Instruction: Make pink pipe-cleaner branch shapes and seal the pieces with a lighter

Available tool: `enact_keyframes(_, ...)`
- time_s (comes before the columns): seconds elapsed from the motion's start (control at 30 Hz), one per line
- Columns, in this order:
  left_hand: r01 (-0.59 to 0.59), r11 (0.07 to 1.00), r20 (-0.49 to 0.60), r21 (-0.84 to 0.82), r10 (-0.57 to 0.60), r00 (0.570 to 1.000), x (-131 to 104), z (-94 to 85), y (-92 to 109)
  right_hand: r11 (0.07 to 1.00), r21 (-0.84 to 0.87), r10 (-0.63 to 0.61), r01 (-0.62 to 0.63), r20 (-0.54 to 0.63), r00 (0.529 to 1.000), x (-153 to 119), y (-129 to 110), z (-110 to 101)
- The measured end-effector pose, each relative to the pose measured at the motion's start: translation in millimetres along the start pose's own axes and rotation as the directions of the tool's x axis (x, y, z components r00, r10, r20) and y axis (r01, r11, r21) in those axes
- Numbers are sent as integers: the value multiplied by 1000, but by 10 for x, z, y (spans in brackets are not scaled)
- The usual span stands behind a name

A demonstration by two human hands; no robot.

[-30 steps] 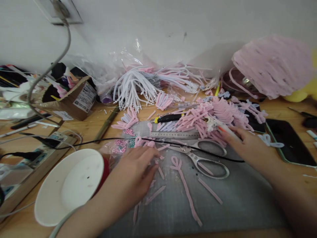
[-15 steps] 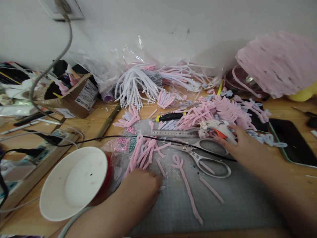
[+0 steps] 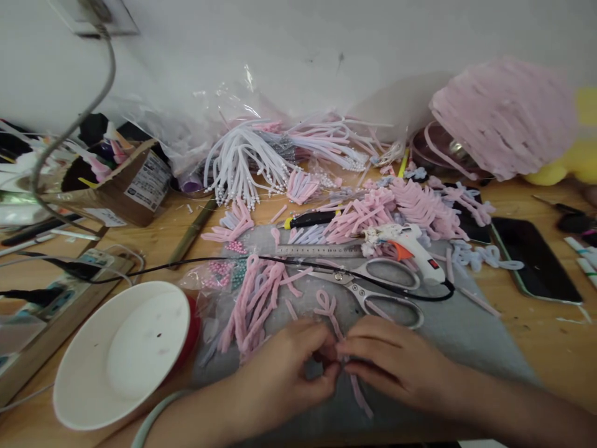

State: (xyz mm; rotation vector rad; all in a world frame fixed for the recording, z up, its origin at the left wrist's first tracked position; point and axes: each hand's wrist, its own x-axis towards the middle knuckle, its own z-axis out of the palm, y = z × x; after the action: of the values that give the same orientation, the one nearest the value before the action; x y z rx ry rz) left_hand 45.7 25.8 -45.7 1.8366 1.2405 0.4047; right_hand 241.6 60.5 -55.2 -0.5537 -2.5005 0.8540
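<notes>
One wooden tabletop (image 3: 536,336) is partly covered by one grey mat (image 3: 466,336). One round, fuzzy pink piece (image 3: 504,118) is seen at far right, one white bowl (image 3: 84,373) at near left and one cardboard box (image 3: 97,199) at far left. Two hands are held together at near centre: the left hand (image 3: 298,367) and the right hand (image 3: 396,364) are touched at the fingertips, fingers bent as in a pinch; whether anything is grasped between them cannot be told. By these hands one looped pink stem (image 3: 359,395) is partly hidden, its loop shown on the far side and its tail on the near side. One pair of scissors (image 3: 359,292) is laid just beyond, one white glue gun (image 3: 410,239) farther back, one phone (image 3: 536,258) at right. One ruler (image 3: 317,250) is placed left of the gun. At centre left, three bead clusters (image 3: 219,274) are counted, two pink and one teal.
</notes>
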Motion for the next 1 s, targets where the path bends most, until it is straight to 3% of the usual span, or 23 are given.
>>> enact_keyframes(0.17, -2, 997, 1, -77, 2, 1000, 3, 107, -44, 998, -55, 46, -42, 84, 995, -2, 43, -7)
enact_keyframes(0.33, 46, 986, 17, -162, -44, 999, 24, 109, -69, 997, -46, 61, -58, 54, 997, -19, 40, 25)
enact_keyframes(0.5, 53, 990, -39, -128, -58, 998, 33, 60, -84, 989, 23, 144, -145, 48, 988, -31, 75, 46)
enact_keyframes(0.73, -102, 987, -99, -121, 90, 991, 21, 50, -76, 965, 122, 210, -232, 167, 963, -28, 79, 47)
enact_keyframes(1.0, -155, 972, -50, -177, 149, 988, 7, 16, -80, 948, 238, 187, -211, 119, 975, -31, 52, 34)
